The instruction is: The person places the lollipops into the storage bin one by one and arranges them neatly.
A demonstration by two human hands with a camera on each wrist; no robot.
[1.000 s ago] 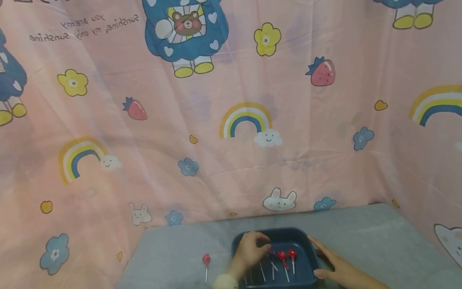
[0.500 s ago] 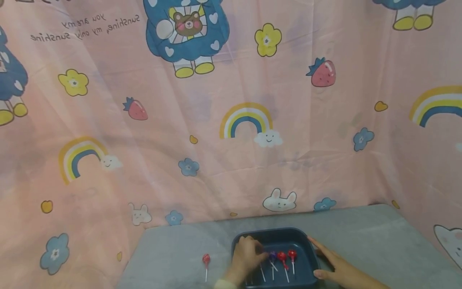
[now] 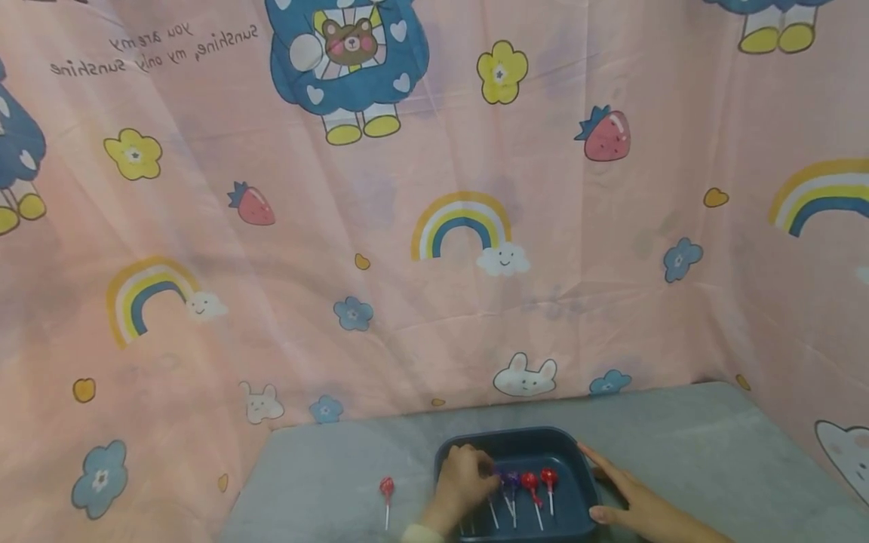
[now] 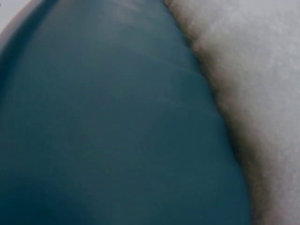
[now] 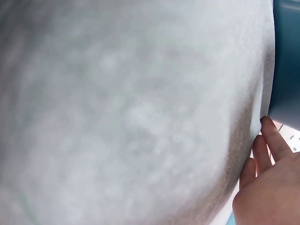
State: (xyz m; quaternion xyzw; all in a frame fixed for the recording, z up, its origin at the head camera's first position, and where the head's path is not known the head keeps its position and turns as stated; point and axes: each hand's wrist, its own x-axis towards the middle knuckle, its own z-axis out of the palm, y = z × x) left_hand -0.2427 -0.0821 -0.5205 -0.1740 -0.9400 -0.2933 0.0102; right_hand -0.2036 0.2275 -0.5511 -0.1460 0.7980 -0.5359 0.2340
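A dark blue tray (image 3: pixel 563 520) stands on a grey cloth, with several lollipops in it. My left hand (image 3: pixel 464 479) reaches over its left side, fingers curled down, and pinches a purple lollipop (image 3: pixel 498 471) at the fingertips. Another purple lollipop (image 3: pixel 512 480) lies right beside it; farther right are two red lollipops, one red lollipop (image 3: pixel 529 480) and another (image 3: pixel 549 477). A stick shows below the left hand, its head hidden. My right hand (image 3: pixel 627 501) rests with spread, fairly straight fingers against the tray's right side. In the right wrist view its fingers (image 5: pixel 276 140) show beside the tray (image 5: pixel 288 61).
One more red lollipop (image 3: pixel 387 489) lies on the grey cloth (image 3: pixel 326 467) left of the tray. Behind the table hangs a pink printed curtain (image 3: pixel 292 362). The left wrist view is filled by the tray's wall (image 4: pixel 117 117) and grey cloth (image 4: pixel 262 93).
My left hand has lowered in the tray, its fingers drawing in. A purple lollipop shifted so its stick lies more alongside its neighbour's. The right hand stays still.
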